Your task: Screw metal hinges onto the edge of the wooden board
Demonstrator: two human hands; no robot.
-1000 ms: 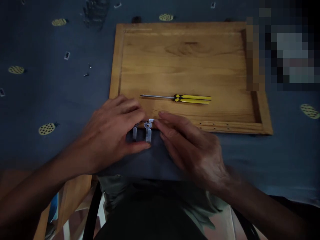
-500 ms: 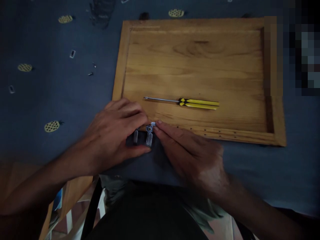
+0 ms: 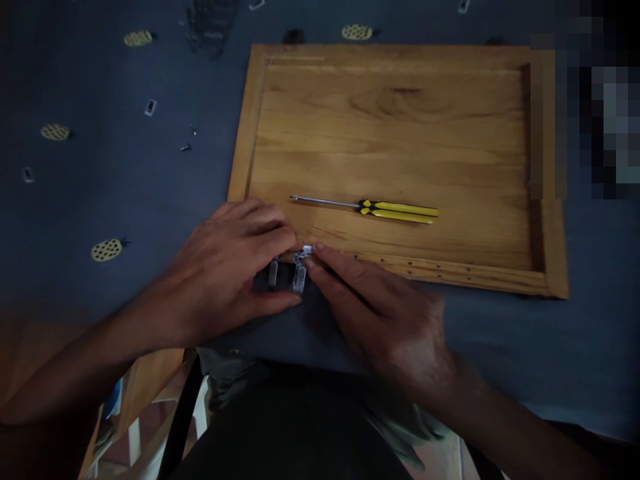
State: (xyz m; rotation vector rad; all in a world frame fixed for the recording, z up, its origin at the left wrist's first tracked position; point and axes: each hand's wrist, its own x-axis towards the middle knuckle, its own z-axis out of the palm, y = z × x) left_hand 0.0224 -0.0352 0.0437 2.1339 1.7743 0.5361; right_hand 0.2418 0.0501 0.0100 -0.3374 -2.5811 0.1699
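Note:
A small silver metal hinge (image 3: 299, 279) sits at the near edge of a framed wooden panel (image 3: 390, 140), partly covered by fingers. My left hand (image 3: 230, 260) is closed around its left side, thumb below and fingers above on the panel's rim. My right hand (image 3: 385, 307) has its fingertips pinched against the hinge's right end; whether a screw is between them is hidden. On the panel, just beyond both hands, lies a screwdriver (image 3: 400, 210) with a yellow and black handle, its tip to the left.
Several small dark holes dot the panel's near rim, right of the hinge. Two small screws (image 3: 186, 147) lie on the blue patterned cloth (image 3: 150, 180) left of the panel. A blurred-out patch covers the far right corner.
The view has shifted slightly, so the panel and cloth appear a little lower. My right fingertips have shifted slightly at the hinge; my left hand keeps its grip.

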